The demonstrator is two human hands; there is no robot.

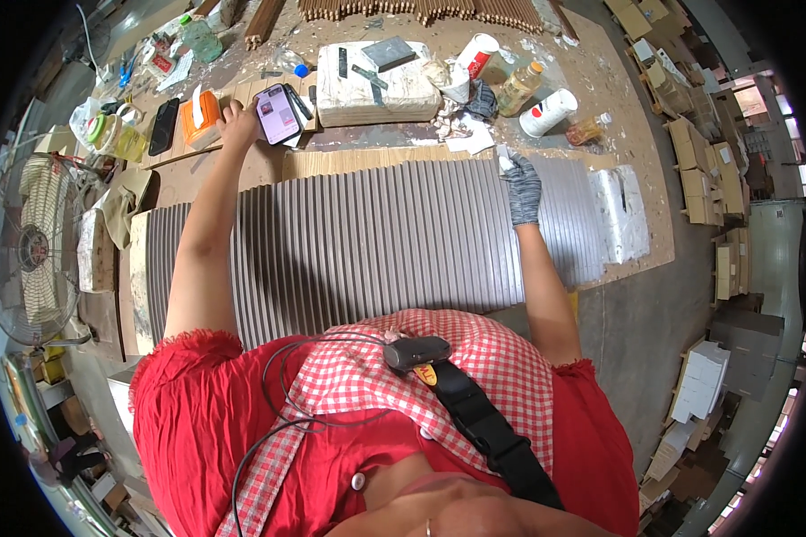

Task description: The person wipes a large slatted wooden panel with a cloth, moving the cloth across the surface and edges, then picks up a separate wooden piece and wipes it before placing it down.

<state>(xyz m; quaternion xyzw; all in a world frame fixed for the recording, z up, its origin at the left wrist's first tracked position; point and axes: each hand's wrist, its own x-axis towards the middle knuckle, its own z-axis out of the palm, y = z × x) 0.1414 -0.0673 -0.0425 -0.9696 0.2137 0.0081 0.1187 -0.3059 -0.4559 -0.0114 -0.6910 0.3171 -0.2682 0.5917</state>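
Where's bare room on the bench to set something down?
Right: bench between amber bottle and bench edge. Left: small patch between black phone and ribbed panel. Crowded: right of the white block, among cups and bottles.

Panel (pixel 376 233): ridged, matt across most, glossy sheen toward right end. Glove (pixel 525 192): knit cloth, matt. Phone screen (pixel 278 116): smooth, glossy. Pack (pixel 195 123): shiny, plastic-looking. Block (pixel 358 109): rough, scuffed. Slab (pixel 388 54): matt, flat-faced. Tabletop (pixel 591 89): rough, wood-like, spattered. Green bottle (pixel 202 42): glossy clear plastic. Sticks (pixel 376 9): wood. Apron (pixel 501 358): woven cloth, matt.
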